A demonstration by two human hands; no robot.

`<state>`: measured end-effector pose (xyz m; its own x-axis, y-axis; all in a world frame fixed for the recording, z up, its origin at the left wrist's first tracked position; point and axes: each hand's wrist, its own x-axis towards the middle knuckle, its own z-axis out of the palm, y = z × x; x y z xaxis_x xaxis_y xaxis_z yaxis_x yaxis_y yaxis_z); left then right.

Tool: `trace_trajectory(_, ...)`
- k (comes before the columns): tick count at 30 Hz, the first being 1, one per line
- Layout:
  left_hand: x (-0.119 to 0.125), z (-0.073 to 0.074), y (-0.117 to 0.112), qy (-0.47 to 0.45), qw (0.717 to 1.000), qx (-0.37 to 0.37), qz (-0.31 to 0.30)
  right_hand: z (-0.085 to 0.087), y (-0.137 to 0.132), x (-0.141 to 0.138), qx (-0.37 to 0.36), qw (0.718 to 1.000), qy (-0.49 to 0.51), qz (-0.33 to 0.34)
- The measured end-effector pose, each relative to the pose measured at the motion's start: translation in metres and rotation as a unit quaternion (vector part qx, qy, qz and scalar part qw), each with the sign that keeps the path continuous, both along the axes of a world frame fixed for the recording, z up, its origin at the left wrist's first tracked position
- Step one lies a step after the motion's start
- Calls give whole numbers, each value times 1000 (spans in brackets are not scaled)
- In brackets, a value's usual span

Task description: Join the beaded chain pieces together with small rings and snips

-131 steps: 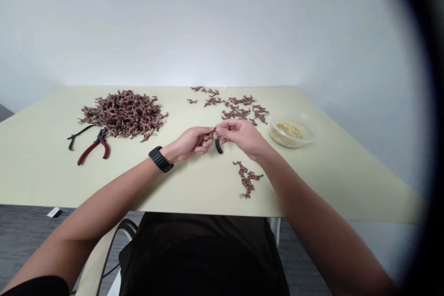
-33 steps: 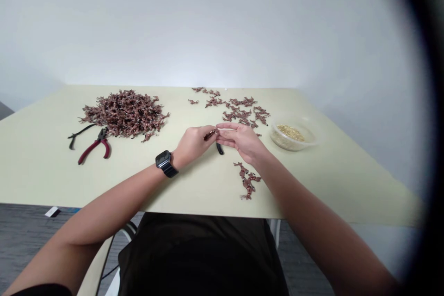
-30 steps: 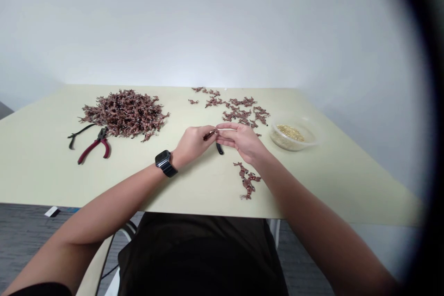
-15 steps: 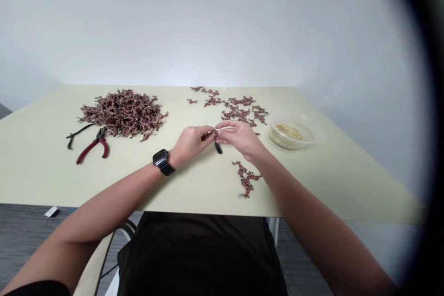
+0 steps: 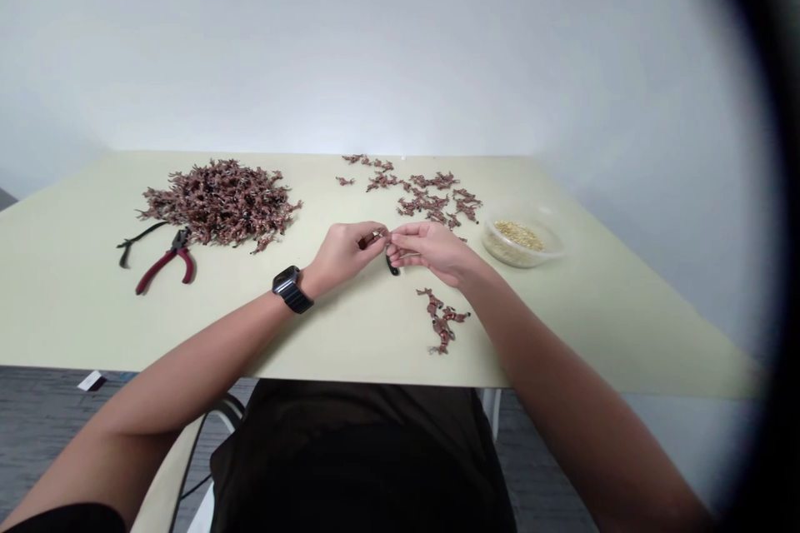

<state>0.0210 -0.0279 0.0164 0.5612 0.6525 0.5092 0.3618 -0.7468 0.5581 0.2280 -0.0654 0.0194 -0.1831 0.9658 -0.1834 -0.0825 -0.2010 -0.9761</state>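
Right hand has curled inward, grip unclear; brown piece sits clamped in left hand, between thumb and fingers.

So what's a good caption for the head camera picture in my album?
Left hand and right hand meet at a small brown piece, between brown heap and clear bowl.

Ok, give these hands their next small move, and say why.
Probably steady the small brown piece in the left hand while the right hand makes a slight adjustment: both hands meet beside it, though what the right one may pinch is too small to tell.
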Motion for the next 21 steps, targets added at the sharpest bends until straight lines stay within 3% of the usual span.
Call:
trace_trajectory(12,2,3,-3,-9,999,-38,2,3,0,6,14,1000,-21,6)
trace_trajectory(16,6,-1,1,-53,987,-153,-2,3,1,2,94,984,-106,-105)
trace_trajectory(21,8,-4,3,-120,935,-316,-108,3,-1,-3,216,948,-182,-149)
